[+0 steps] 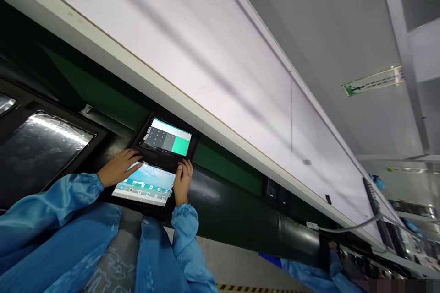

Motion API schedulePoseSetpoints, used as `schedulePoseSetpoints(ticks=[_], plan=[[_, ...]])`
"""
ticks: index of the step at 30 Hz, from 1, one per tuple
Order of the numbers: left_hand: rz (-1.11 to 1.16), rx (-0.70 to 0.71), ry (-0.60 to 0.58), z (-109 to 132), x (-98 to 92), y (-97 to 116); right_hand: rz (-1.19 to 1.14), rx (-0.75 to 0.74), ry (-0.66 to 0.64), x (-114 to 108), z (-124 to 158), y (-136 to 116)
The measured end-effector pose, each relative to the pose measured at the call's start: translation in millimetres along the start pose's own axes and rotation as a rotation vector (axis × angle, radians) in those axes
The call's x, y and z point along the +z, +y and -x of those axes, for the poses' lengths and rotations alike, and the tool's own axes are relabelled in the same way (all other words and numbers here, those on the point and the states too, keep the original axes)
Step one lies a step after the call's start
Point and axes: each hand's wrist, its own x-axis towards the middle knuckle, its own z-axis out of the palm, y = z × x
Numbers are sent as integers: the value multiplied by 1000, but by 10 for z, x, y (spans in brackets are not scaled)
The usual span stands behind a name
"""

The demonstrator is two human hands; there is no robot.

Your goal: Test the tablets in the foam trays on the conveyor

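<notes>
A tablet (146,185) with a lit home screen of a beach picture and several icons lies face up before me in a black tray (160,161). Over its upper left corner lies my left hand (118,168), fingers stretched out along the black edge and thumb on the screen. My right hand (183,182) rests along the right edge, fingers extended toward the upper corner. Whether either hand grips the tablet's rim cannot be made out. Just beyond, a second tablet (168,138) shows a calculator keypad with a green panel; neither hand touches it.
Dark-screened panels in black trays (51,146) stand to the left. A green conveyor belt (227,201) runs under a long white shelf (206,59). A grey cable (347,228) hangs at the right, near a co-worker's blue sleeve (305,274).
</notes>
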Motion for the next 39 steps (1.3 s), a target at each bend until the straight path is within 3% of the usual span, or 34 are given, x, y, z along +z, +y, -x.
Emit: schedulePoseSetpoints(ticks=[4, 8, 11, 14, 18, 21, 26, 31, 35, 39], plan=[[-23, 59, 35, 465, -193, -151, -26, -55, -44, 161, 10, -128], [-61, 203, 34, 888, -176, -196, -19, -62, -61, 224, 90, -127], [-94, 259, 53, 1067, -98, -149, 34, -79, -69, 168, 211, -34], [-48, 270, -9, 1112, -63, -78, 79, -96, -103, 87, 394, 70], [58, 283, -122, 1010, -82, -75, 86, -67, -144, 44, 656, 137], [64, 358, -159, 841, -85, -152, 74, -41, -104, 57, 774, 155], [55, 471, -195, 398, 40, -161, 33, -31, -56, 89, 701, 122], [82, 458, -169, -53, 276, 66, -57, 11, -20, 168, 262, 109], [129, 420, -127, -157, 383, 216, -82, 136, 52, 233, -282, 308], [163, 173, 54, -161, 402, 152, -147, 296, 75, 252, -801, 558]])
